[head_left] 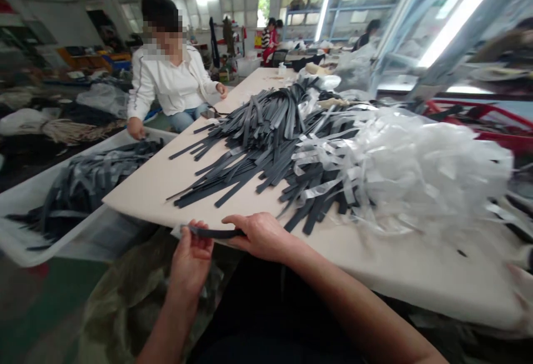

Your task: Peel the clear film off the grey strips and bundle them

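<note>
A dark grey strip is stretched between my two hands at the near edge of the table. My left hand pinches its left end, where a bit of whitish film shows by the fingers. Its right end lies in the grip of my right hand, whose forefinger points left along the strip. Just beyond my hands a big pile of similar dark grey strips spreads over the pale table. Crumpled clear plastic film strips are heaped to the right of the pile.
At the left stands a white bin holding more dark strips. A co-worker in a white jacket sits beyond it, one hand over the bin. A blue metal frame with bright lamps rises at the right, near a red crate.
</note>
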`<state>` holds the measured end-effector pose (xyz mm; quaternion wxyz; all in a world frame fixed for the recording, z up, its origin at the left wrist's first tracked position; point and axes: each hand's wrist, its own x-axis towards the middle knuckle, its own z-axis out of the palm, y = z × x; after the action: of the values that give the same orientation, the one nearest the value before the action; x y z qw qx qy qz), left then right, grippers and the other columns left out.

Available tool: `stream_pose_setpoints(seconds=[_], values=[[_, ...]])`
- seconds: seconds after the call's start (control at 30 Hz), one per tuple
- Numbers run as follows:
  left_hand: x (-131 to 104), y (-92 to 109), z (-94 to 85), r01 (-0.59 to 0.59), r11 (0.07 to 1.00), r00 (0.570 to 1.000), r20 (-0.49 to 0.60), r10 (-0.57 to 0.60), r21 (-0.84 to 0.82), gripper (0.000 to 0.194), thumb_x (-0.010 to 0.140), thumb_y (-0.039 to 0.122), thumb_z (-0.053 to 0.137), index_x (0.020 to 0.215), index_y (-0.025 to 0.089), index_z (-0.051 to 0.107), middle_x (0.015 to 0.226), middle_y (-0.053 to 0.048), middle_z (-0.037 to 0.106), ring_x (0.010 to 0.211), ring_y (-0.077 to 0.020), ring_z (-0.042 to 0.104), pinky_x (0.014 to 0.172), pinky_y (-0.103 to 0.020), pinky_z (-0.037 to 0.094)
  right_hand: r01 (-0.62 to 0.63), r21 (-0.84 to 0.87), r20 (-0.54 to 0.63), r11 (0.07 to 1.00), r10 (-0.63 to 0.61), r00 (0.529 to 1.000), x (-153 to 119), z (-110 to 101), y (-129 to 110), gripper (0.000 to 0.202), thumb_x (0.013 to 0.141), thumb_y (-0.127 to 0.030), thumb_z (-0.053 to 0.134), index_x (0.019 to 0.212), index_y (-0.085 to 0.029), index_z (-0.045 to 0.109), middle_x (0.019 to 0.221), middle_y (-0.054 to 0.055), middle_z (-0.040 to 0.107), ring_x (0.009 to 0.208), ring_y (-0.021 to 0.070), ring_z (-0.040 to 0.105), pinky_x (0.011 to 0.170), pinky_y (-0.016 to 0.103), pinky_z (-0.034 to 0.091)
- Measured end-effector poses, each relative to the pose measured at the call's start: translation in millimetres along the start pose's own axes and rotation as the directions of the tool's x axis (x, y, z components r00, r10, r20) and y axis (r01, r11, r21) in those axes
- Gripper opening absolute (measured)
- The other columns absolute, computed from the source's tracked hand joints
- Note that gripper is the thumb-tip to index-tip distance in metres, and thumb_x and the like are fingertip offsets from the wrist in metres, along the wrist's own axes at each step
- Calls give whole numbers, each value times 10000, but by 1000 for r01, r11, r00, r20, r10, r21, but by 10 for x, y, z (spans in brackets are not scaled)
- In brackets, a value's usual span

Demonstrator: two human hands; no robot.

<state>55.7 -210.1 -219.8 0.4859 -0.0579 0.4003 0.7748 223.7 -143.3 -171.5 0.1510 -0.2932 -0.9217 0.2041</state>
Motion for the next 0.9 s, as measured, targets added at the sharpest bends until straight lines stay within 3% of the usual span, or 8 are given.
stream_pose_setpoints(seconds=[0.1, 0.27, 0.43, 0.6, 0.67, 0.73, 0.83, 0.9], values=[[32, -18, 18, -15, 999, 1000, -22, 15, 34, 350, 1012, 234, 399, 849, 193, 706, 823, -10, 748, 739, -100, 705, 684, -201, 568, -31, -46, -40, 998, 29, 999, 27, 5, 20, 354, 957, -324, 543, 1301, -256, 591, 849, 48, 763, 796, 231, 723, 666, 279, 457], [-18, -44, 23, -2, 990, 988, 151, -19, 141, 320, 978, 328, 486, 822, 167, 714, 820, -31, 740, 778, -134, 703, 714, -226, 586, 163, -21, -49, 986, -164, 985, 160, 49, -39, 389, 968, -371, 539, 1350, -294, 537, 985, 26, 753, 823, 192, 707, 697, 252, 449], [155, 303, -79, -216, 976, 976, 5, 216, 32, 264, 988, 287, 469, 872, 216, 696, 871, 28, 741, 751, -92, 693, 687, -195, 583, 57, -55, -31, 997, -59, 998, 183, -36, 43, 426, 946, -337, 567, 1366, -274, 533, 810, 28, 737, 753, 202, 696, 668, 254, 437], [-4, 200, -65, -45, 995, 996, 75, 38, 87, 347, 1011, 289, 404, 845, 209, 698, 815, 18, 753, 742, -102, 703, 659, -190, 578, 184, -62, 0, 981, -185, 983, 285, -14, -159, 406, 982, -344, 489, 1387, -305, 497, 902, 24, 735, 761, 188, 686, 630, 245, 423], [-120, 265, 12, -54, 995, 998, 40, 51, 82, 480, 1037, 292, 291, 753, 228, 672, 704, 54, 731, 655, -78, 684, 619, -162, 572, 213, 2, 15, 977, -213, 977, 236, -116, -342, 425, 982, -351, 498, 1404, -311, 469, 989, 13, 733, 789, 176, 684, 623, 234, 425], [-206, 476, 74, -118, 989, 993, 37, 116, 85, 548, 1046, 315, 211, 706, 274, 638, 631, 113, 702, 555, -60, 638, 553, -136, 563, 199, 75, 27, 977, -201, 979, 81, -326, -527, 446, 972, -362, 529, 1408, -288, 468, 996, 7, 732, 786, 172, 681, 625, 228, 434], [-286, 825, 71, -231, 970, 965, 144, 219, 70, 505, 1039, 377, 228, 726, 338, 622, 635, 184, 693, 504, -65, 597, 509, -118, 557, 168, 233, 31, 958, -180, 983, -303, -724, -723, 406, 970, -326, 543, 1374, -294, 510, 971, -23, 728, 759, 138, 670, 654, 196, 450], [-341, 885, 8, -226, 970, 967, 138, 213, 88, 491, 1031, 394, 248, 738, 345, 638, 659, 173, 706, 530, -85, 617, 517, -149, 572, 90, 332, 40, 939, -109, 993, -598, -930, -765, 400, 960, -248, 549, 1352, -329, 531, 949, -54, 721, 740, 109, 661, 660, 168, 451]])
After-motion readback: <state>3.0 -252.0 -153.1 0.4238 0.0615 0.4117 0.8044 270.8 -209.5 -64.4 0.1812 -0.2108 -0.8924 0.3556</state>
